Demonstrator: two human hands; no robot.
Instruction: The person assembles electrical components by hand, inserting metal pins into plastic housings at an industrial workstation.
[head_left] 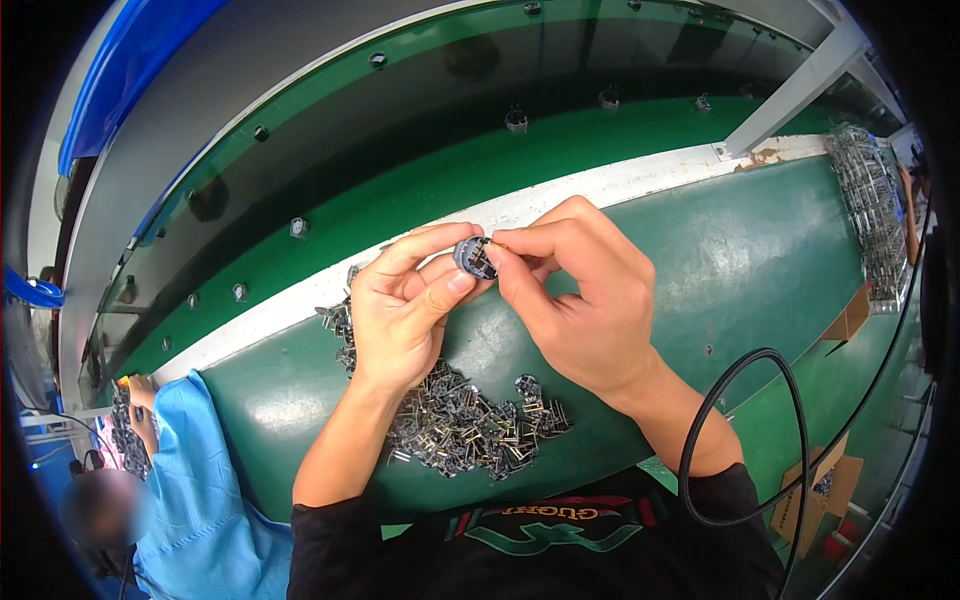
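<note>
My left hand is closed round a small, round, dark grey part with metal contacts inside, pinched between thumb and fingers. Its open face is turned toward my right hand, whose thumb and forefinger are pressed together at its rim. Whatever small piece those fingertips may hold is hidden. Below both hands a loose pile of small black parts with metal prongs lies on the green tabletop; part of it runs behind my left wrist.
Beyond a white ledge, a green belt carries several spaced round parts. A co-worker's blue sleeve is at left. Stacked metal-pronged parts stand at far right. A black cable loops by my right arm; a cardboard box sits lower right.
</note>
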